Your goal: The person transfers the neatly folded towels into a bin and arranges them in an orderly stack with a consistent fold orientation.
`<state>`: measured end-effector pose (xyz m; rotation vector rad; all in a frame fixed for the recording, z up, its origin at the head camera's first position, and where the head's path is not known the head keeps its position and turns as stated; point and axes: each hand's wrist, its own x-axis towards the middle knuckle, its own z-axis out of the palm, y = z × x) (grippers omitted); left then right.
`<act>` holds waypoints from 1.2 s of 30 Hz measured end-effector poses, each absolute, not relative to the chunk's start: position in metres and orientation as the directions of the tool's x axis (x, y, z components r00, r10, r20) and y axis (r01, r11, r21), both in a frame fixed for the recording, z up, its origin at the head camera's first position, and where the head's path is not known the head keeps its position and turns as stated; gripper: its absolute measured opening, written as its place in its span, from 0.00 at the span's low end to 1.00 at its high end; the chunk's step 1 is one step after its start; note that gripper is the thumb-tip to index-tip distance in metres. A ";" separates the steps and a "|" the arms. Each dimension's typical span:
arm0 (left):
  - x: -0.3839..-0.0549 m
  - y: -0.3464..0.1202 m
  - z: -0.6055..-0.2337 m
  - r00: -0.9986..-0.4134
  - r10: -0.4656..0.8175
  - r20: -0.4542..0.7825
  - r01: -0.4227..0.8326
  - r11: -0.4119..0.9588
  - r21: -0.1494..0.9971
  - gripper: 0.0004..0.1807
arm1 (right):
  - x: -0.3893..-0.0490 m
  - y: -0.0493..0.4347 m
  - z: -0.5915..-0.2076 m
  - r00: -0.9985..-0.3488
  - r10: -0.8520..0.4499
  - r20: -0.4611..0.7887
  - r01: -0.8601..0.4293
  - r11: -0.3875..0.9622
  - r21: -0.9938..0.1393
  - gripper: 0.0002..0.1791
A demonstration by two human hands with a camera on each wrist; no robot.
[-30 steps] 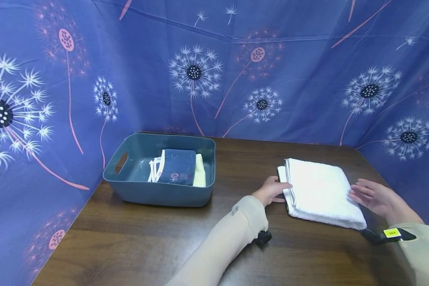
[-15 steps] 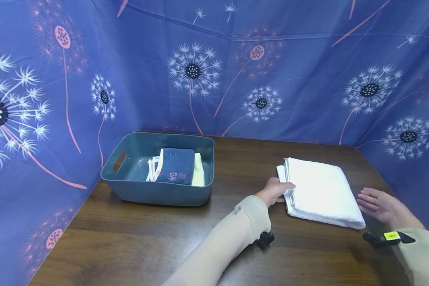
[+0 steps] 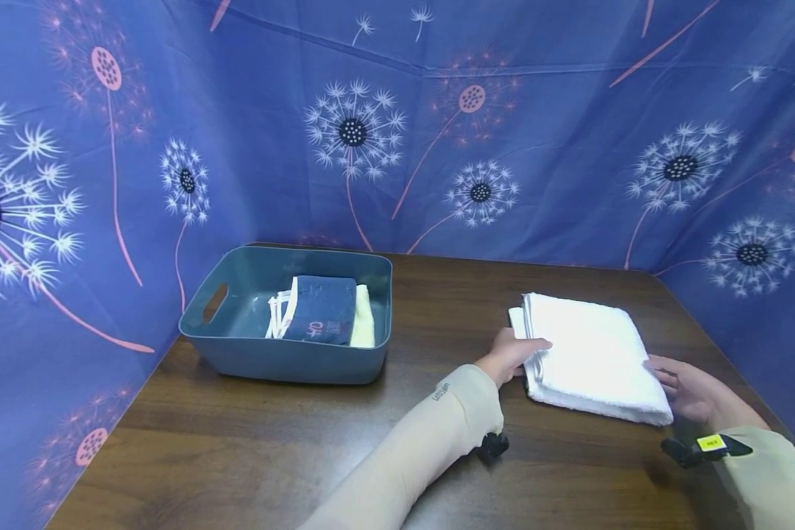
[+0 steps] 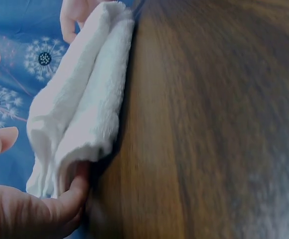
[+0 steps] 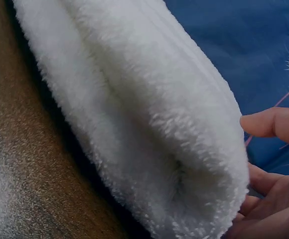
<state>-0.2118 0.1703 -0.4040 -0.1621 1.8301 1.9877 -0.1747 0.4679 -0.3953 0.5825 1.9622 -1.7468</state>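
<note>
A folded white towel [image 3: 589,353] lies on the right part of the table. My left hand [image 3: 507,353] holds its left edge, thumb over the top and fingers tucked under; in the left wrist view a finger [image 4: 77,191] goes beneath the fold. At the opposite edge, my right hand [image 3: 692,391] has its fingertips against the towel's side. The right wrist view shows the plush rounded fold [image 5: 184,149] close up, with loosely bent fingers [image 5: 271,123] at its end.
A blue-grey plastic basket [image 3: 291,361] with a handle slot stands left on the brown wooden table [image 3: 252,449]. Inside are a folded dark blue cloth [image 3: 321,309], a pale yellow cloth [image 3: 363,316] and white straps. A blue dandelion-print curtain [image 3: 397,147] encloses the back and sides.
My right hand drew slightly away from the towel's right edge, then came back against it. The left hand's thumb has slid a little further over the towel.
</note>
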 end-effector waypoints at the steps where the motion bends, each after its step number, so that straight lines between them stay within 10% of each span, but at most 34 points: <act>1: -0.211 0.171 -0.404 -0.901 0.228 -0.368 -0.385 -0.033 0.922 0.44 | -0.174 0.467 -0.396 -0.810 0.007 -0.586 0.583 0.114 -0.805 0.49; 36: -0.212 0.163 -0.427 -0.867 0.339 -0.367 -0.461 -0.263 0.847 0.39 | -0.163 0.447 -0.413 -0.804 0.005 -0.595 0.595 -0.016 -0.803 0.51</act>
